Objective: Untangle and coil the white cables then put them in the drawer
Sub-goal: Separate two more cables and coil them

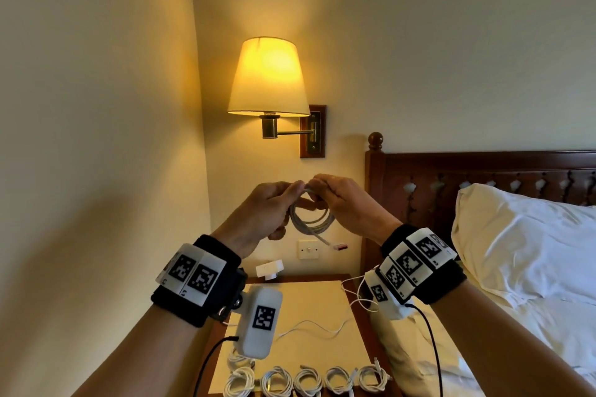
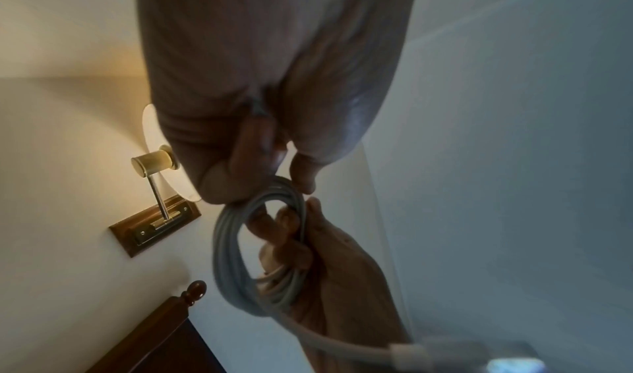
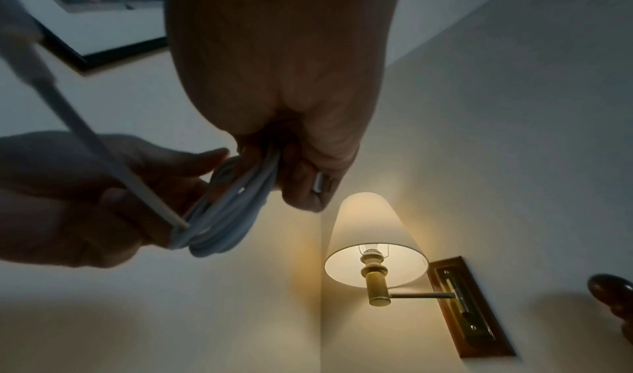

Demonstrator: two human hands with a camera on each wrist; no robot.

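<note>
Both hands are raised in front of the wall, holding one coiled white cable [image 1: 310,219] between them. My left hand [image 1: 274,203] pinches the coil's top left side and my right hand [image 1: 338,200] grips its top right side. The cable's USB plug end [image 1: 338,247] dangles below the coil. In the left wrist view the coil [image 2: 240,246] hangs as several loops under my left hand's fingers [image 2: 240,173]. The right wrist view shows the coil [image 3: 222,216] gripped by my right hand's fingers [image 3: 301,181]. Several coiled white cables [image 1: 306,380] lie in a row on the nightstand [image 1: 354,316]. No drawer is in view.
A loose white cable [image 1: 316,327] lies uncoiled across the nightstand's pale mat. A white adapter [image 1: 270,268] sits at the nightstand's back. A lit wall lamp [image 1: 269,77] hangs above. The bed with pillow [image 1: 522,242] and dark headboard [image 1: 483,171] stands on the right.
</note>
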